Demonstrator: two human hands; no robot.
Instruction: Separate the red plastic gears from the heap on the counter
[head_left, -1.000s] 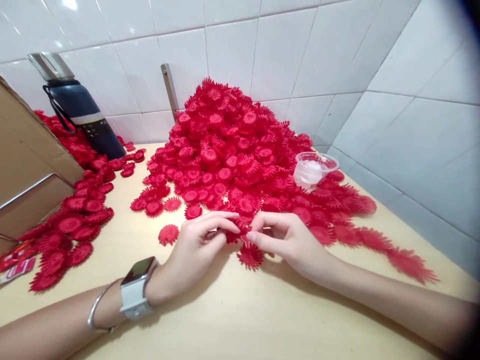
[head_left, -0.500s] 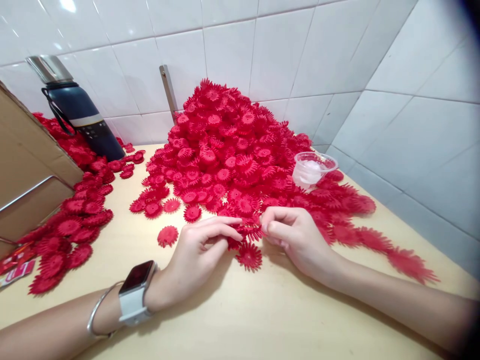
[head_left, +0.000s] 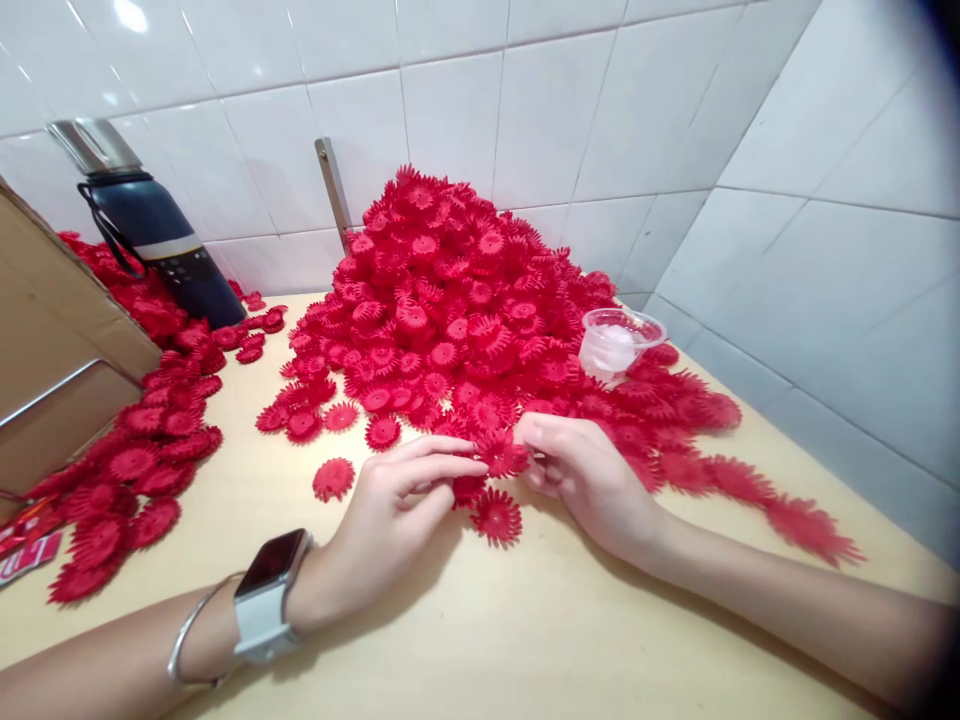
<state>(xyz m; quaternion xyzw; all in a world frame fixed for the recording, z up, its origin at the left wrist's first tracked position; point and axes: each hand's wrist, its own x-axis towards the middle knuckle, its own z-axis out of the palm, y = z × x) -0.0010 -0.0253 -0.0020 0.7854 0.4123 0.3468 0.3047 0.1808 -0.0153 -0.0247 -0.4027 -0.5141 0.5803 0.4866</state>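
Touching red fringed disc (head_left: 501,455), likely light, bendy, best held at centre: loose-fingered left hand (head_left: 390,515), curled right hand (head_left: 596,480), can't tell either's grip.

No text, brand or number we can read. Closest we get: small pale marks on the dark band of the blue bottle (head_left: 161,225), under its pale stripe; too small for us to make out, could be print or just pattern. We also see pale marks on the red-and-white packet (head_left: 30,558) at the left edge, blurred and partly out of view; we can't resolve any letters there.
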